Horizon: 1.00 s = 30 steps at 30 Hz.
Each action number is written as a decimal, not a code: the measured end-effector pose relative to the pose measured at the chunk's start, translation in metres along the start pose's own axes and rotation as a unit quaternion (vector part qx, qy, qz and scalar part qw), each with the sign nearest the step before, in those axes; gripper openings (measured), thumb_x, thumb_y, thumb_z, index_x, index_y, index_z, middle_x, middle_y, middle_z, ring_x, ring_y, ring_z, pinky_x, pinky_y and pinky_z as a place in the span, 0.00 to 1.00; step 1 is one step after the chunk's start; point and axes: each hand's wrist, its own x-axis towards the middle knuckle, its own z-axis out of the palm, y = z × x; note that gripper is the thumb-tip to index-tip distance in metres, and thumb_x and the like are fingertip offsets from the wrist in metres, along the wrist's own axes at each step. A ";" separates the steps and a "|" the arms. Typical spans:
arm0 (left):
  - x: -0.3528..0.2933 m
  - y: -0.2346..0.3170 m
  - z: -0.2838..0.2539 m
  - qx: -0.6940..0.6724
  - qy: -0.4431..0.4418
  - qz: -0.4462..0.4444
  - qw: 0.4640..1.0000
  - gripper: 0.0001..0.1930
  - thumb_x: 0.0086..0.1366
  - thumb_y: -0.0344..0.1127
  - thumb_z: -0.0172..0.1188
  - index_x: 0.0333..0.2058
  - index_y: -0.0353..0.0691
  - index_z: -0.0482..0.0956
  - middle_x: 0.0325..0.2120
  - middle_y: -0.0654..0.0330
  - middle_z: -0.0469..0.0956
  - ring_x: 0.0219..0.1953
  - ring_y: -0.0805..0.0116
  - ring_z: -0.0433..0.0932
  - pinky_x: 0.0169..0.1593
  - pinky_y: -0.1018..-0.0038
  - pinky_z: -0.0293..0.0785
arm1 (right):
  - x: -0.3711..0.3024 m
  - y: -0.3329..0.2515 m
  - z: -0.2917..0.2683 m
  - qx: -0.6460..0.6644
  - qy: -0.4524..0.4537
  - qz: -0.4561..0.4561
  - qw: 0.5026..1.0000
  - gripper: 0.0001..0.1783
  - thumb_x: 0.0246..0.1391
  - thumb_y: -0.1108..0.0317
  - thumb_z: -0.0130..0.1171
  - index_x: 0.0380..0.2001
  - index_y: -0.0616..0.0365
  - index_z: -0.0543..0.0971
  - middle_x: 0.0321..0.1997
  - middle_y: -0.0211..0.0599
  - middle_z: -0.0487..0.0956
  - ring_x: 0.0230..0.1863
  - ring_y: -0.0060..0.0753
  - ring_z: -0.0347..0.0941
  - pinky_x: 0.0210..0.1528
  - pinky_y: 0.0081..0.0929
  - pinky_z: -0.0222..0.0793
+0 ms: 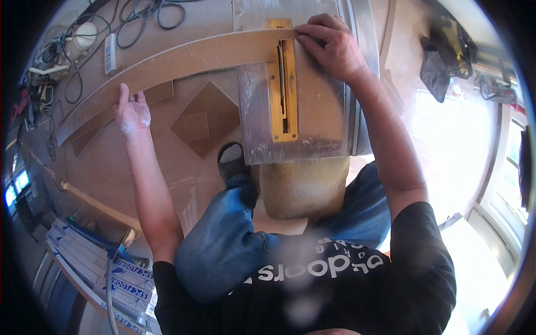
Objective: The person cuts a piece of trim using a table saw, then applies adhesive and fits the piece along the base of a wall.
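A long, thin brown board strip reaches from the far left across onto the metal table of a table saw. My right hand pinches its right end, just beyond the yellow insert plate with the blade slot. Palm up, my left hand supports the strip near its left part, thumb at the near edge and fingers partly hidden beneath. White dust covers that palm. The strip crosses the far part of the slot; whether it touches the blade cannot be made out.
A metal rail runs along the saw table's right side. Brown board offcuts lie on the floor left of it. Cables lie at the far left, flooring packs at the near left, and a dark bag far right.
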 end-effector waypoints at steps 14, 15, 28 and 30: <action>-0.007 0.002 0.002 0.009 -0.005 0.001 1.000 0.17 0.71 0.28 0.63 0.56 0.34 0.74 0.53 0.52 0.80 0.54 0.60 0.79 0.58 0.65 0.79 | -0.004 -0.013 -0.007 -0.010 -0.015 -0.005 1.000 0.12 0.61 0.64 0.66 0.47 0.50 0.87 0.48 0.34 0.80 0.51 0.38 0.78 0.57 0.34 0.76; -0.008 0.002 0.003 0.010 -0.005 0.004 1.000 0.17 0.71 0.28 0.63 0.56 0.34 0.74 0.53 0.52 0.80 0.55 0.60 0.79 0.59 0.65 0.79 | -0.003 -0.017 -0.010 -0.009 -0.014 -0.003 1.000 0.12 0.61 0.64 0.66 0.47 0.50 0.87 0.48 0.34 0.80 0.51 0.38 0.78 0.57 0.34 0.76; -0.004 0.000 -0.006 0.009 -0.021 -0.003 1.000 0.15 0.70 0.30 0.65 0.51 0.31 0.75 0.51 0.54 0.80 0.54 0.62 0.78 0.57 0.66 0.77 | 0.000 -0.026 -0.020 0.051 0.005 -0.015 0.999 0.10 0.56 0.68 0.65 0.39 0.58 0.87 0.42 0.45 0.81 0.46 0.48 0.79 0.52 0.38 0.76; -0.008 0.000 -0.004 0.019 -0.001 0.000 1.000 0.15 0.70 0.30 0.65 0.51 0.31 0.75 0.51 0.54 0.80 0.54 0.62 0.78 0.56 0.66 0.78 | -0.001 -0.019 -0.019 0.052 -0.003 -0.007 0.999 0.10 0.55 0.68 0.65 0.40 0.58 0.87 0.44 0.46 0.81 0.47 0.50 0.78 0.53 0.39 0.76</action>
